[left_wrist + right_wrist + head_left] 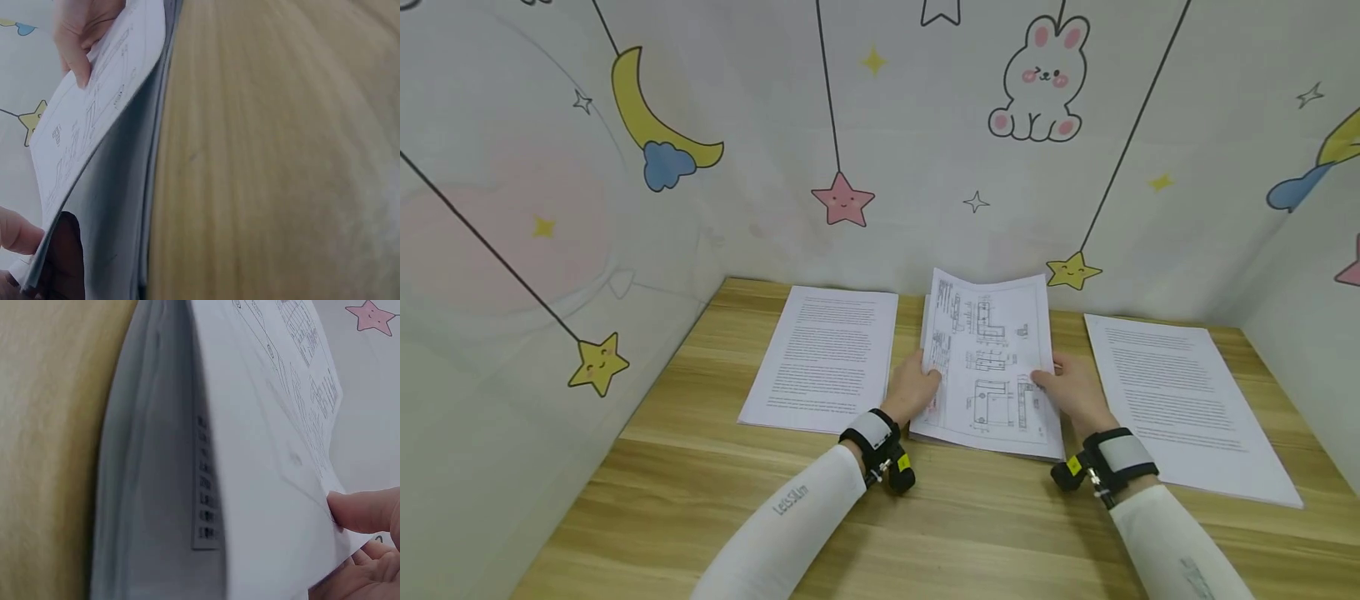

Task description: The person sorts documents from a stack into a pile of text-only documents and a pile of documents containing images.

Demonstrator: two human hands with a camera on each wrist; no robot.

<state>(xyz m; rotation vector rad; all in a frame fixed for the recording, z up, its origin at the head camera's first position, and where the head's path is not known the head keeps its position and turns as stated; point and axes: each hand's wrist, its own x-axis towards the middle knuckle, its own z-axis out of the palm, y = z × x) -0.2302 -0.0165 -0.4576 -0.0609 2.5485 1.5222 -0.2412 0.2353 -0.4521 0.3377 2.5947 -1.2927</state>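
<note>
Head view: the left hand (914,389) and the right hand (1070,388) pinch opposite side edges of a drawing sheet (1011,364), each thumb on the printed face. The left wrist view shows the left fingers curled behind the paper; the right wrist view shows the right fingers likewise beneath it. Whether one leaf or several are held cannot be told. The drawing sheet is lifted at a tilt and bowed, its face bearing line drawings of L-shaped parts with dimension lines. It is over the middle of the wooden surface (955,533), toward the back edge. Directly under it, apart from it by a visible gap, lies a lower stack of paper (134,206) resting on the surface; the right wrist view shows a block of printed characters there, partly hidden. To the left, near the back left corner, a text page (823,358) lies flat. To the right, between the right hand and the right edge, a second printed page (1180,408) lies flat, its far end close to the back edge. Both wrists carry black straps with small devices, above white sleeves (790,525). Behind the back edge stands a pale wall covering (910,125) printed with stars, a moon and a rabbit.
</note>
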